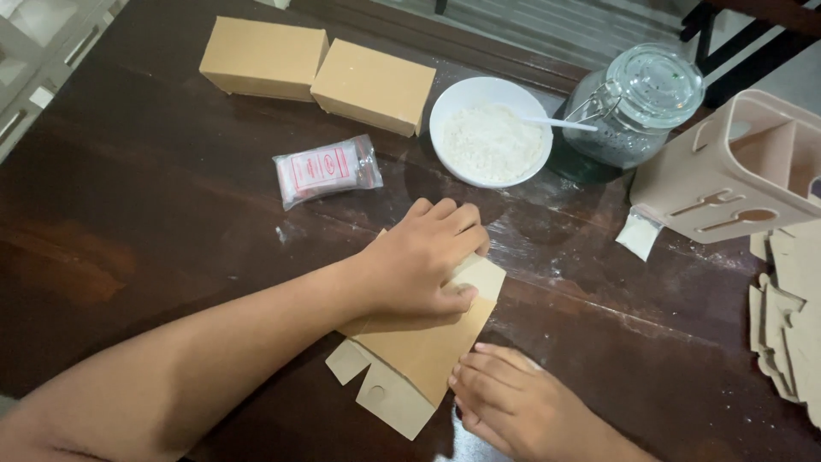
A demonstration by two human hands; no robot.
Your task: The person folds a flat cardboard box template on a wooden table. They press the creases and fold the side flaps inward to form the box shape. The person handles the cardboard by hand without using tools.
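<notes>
My left hand [419, 261] pressed flat on the flattened cardboard box [419, 351], my right hand's [513, 402] fingertips touching its lower edge, neither clamped, white bowl [490, 130] beyond the box.

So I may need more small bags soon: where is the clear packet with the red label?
The clear packet lies on the dark table, left of the white bowl and just before the two closed cardboard boxes.

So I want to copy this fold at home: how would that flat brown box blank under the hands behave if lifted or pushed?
The box blank looks like thin card, so probably light and bendy, its loose flaps apt to droop. The left hand presses it flat and the right hand steadies its edge, so it may spring open. It would likely slide on the glossy table.
</notes>
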